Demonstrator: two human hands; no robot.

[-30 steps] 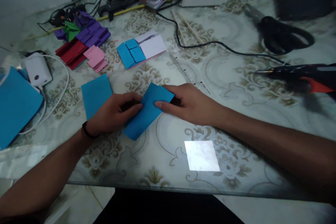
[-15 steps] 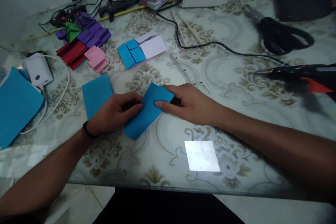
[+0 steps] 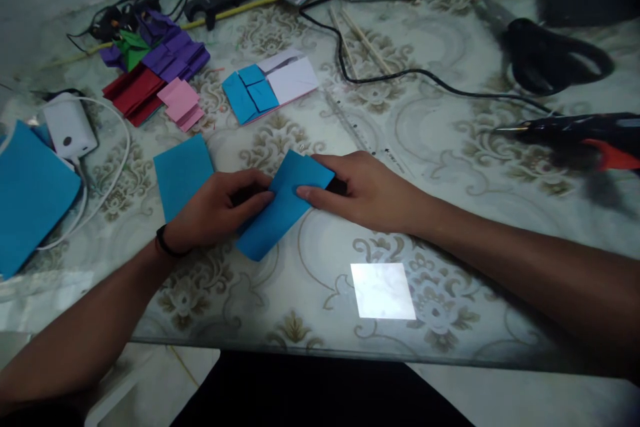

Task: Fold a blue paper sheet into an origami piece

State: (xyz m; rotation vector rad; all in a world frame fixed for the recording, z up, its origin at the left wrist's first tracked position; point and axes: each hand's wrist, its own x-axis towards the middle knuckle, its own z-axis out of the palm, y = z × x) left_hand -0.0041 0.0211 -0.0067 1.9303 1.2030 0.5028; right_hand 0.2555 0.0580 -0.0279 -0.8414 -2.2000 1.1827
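Note:
Between my hands is a folded blue paper point(image 3: 280, 210), tilted over the patterned table. My left hand point(image 3: 220, 207), with a black band at the wrist, pinches its left edge between thumb and fingers. On the right edge, my right hand point(image 3: 363, 192) grips the paper with the thumb on top and the fingers behind, partly hidden. Another blue paper point(image 3: 183, 173) lies flat beside my left hand, which covers its lower right corner. Farther back rests a folded blue and white paper piece point(image 3: 270, 87).
Purple point(image 3: 177, 57), red point(image 3: 134, 95) and pink folded papers point(image 3: 181, 104) lie back left. Large blue sheets point(image 3: 35, 197) and a white device point(image 3: 71, 127) are at left. Scissors point(image 3: 555, 57), a soldering iron point(image 3: 575, 128) and a black cable point(image 3: 425, 73) occupy the right; a clear ruler point(image 3: 357, 130) lies centrally.
The view has shifted slightly, so most table items appear a little higher. Both hands keep their hold on the folded blue paper, with almost no visible movement.

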